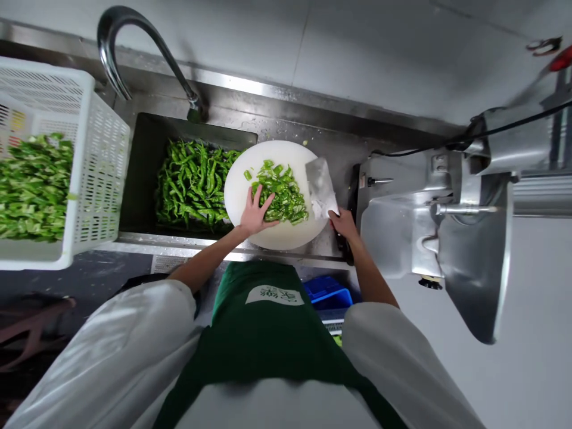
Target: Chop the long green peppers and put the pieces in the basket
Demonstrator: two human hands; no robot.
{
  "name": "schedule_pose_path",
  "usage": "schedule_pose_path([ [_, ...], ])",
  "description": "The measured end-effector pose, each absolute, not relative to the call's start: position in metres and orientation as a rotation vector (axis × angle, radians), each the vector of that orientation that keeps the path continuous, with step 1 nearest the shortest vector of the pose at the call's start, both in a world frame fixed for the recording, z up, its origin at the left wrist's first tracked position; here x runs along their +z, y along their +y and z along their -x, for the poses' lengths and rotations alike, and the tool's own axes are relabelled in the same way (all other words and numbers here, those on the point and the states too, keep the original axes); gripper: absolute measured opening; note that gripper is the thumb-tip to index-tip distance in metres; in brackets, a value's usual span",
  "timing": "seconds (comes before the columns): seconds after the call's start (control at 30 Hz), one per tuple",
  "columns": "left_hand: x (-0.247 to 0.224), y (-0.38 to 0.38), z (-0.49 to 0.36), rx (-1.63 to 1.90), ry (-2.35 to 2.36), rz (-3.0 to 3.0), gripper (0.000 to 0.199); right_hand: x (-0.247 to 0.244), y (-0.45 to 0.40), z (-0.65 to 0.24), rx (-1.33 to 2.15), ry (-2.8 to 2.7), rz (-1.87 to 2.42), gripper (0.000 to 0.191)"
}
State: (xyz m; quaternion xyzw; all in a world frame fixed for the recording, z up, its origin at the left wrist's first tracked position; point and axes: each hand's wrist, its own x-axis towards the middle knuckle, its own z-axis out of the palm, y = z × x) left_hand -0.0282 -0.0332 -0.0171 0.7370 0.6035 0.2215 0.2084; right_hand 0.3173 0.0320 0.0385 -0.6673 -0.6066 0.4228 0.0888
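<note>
Head view: your left hand (254, 218) lies against the chopped peppers (286, 196), fingers spread and gripping nothing, while your right hand (345, 224) is clamped on the cleaver (320, 182), its broad blade just beside the heap at the right part of the white board (286, 239). You look to be at the cutting step, perhaps gathering pieces; the next move seems to call for a steady blade, with your left fingers well clear of its edge. Whole peppers (192, 185) lie in the sink (139, 179), and more cut pieces (38, 193) sit in the basket (105, 179) further left
</note>
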Motion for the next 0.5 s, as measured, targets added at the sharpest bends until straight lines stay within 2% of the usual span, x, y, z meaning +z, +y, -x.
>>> schedule_pose_path([
  [0.1,-0.017,-0.031,-0.001,0.73,1.896,-1.916,0.104,0.019,0.011,-0.349,1.506,-1.515,1.88,0.038],
  [0.23,-0.012,-0.034,-0.043,0.814,2.007,-1.84,0.097,0.0,-0.033,-0.328,1.673,-1.33,1.841,0.043],
  [0.37,-0.01,-0.04,-0.074,0.87,1.959,-1.83,0.091,-0.003,-0.061,-0.272,1.682,-1.361,1.776,0.038],
  [0.5,-0.014,-0.04,-0.091,0.941,1.924,-1.797,0.076,-0.003,-0.072,-0.235,1.619,-1.337,1.708,0.03],
])
